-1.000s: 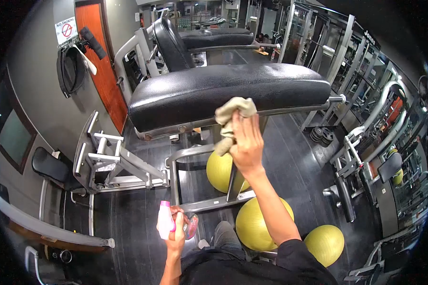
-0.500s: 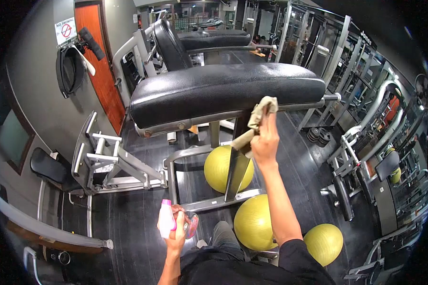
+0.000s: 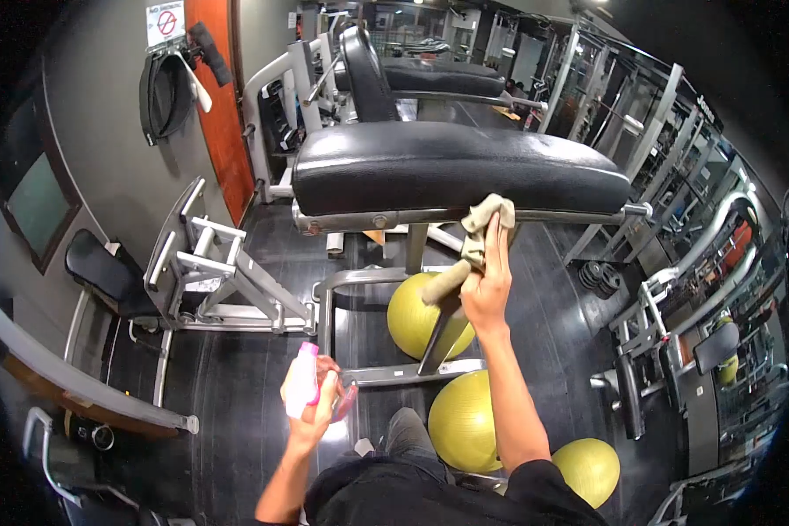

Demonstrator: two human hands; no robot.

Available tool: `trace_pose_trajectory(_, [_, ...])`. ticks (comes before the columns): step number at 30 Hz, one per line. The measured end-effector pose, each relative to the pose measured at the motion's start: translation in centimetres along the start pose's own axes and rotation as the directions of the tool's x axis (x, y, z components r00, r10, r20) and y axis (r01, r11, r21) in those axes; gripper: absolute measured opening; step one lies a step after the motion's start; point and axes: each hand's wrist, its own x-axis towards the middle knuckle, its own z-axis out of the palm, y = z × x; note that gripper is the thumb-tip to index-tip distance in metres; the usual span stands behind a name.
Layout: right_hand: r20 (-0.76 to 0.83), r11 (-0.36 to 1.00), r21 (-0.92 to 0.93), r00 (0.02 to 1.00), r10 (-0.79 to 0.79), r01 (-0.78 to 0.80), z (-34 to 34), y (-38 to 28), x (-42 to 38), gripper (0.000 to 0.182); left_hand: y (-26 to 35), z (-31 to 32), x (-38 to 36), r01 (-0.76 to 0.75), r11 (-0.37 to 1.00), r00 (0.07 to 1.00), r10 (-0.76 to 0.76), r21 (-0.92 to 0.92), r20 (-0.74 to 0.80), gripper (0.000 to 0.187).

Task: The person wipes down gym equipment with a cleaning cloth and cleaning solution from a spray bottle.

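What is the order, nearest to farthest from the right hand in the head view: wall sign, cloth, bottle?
1. Cloth: held in the right hand.
2. Bottle: lower left, in the left hand.
3. Wall sign: upper left, beyond the equipment.

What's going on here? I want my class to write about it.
A person is at a black padded bench. Their right hand holds a light cloth at the bench's lower front edge. Their left hand grips what looks like a pink-and-white spray bottle, low and apart from the bench. Yellow balls rest on the floor nearby.
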Motion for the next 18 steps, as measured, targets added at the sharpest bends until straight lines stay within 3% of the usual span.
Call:
trace_pose_trajectory(1, [0.007,0.999,0.016,0.999,0.04,-0.04,0.0,-0.3,-0.7,0.076,0.1,-0.9,0.7,-0.064,0.992,0.994,0.053,0.109,0.1,0.016])
trace_pose_trajectory(2, [0.018,0.997,0.021,0.997,0.08,-0.08,0.2,-0.3,-1.4,0.075,0.4,-1.5,1.5,-0.037,0.995,0.991,0.024,0.095,0.132,0.017])
trace_pose_trajectory(4, [0.046,0.992,0.038,0.992,0.116,-0.118,0.4,-0.8,-2.7,0.075,1.4,-2.0,3.2,-0.048,0.995,0.99,0.036,0.084,0.139,0.017])
trace_pose_trajectory(8, [0.062,0.973,0.098,0.977,0.205,-0.21,0.9,-1.5,-5.1,0.074,2.2,-1.5,5.9,-0.178,0.963,0.984,0.168,0.202,0.066,0.018])
trace_pose_trajectory(10, [0.059,0.964,0.116,0.971,0.234,-0.239,1.1,-2.0,-6.0,0.074,1.9,-1.4,7.0,-0.185,0.944,0.981,0.162,0.274,0.104,0.023])
trace_pose_trajectory(12, [0.058,0.955,0.131,0.963,0.262,-0.268,1.4,-2.4,-6.6,0.073,1.3,0.0,7.4,-0.145,0.979,0.989,0.143,0.142,0.023,0.027])
trace_pose_trajectory(14, [0.066,0.941,0.17,0.956,0.287,-0.294,1.6,-2.3,-6.9,0.073,0.3,0.8,7.8,-0.18,0.96,0.983,0.166,0.215,0.081,0.021])
trace_pose_trajectory(16, [0.057,0.94,0.174,0.956,0.287,-0.293,1.9,-2.3,-6.8,0.073,-0.3,2.3,7.8,-0.084,0.993,0.994,0.078,0.083,0.074,0.013])
trace_pose_trajectory(17, [0.05,0.939,0.194,0.959,0.28,-0.284,2.0,-2.4,-6.7,0.072,-1.0,2.7,7.9,-0.128,0.986,0.987,0.116,0.108,0.112,0.008])
trace_pose_trajectory(18, [0.044,0.937,0.215,0.961,0.273,-0.276,2.1,-2.4,-6.6,0.072,-0.8,3.6,7.8,-0.108,0.991,0.988,0.098,0.077,0.119,0.016])
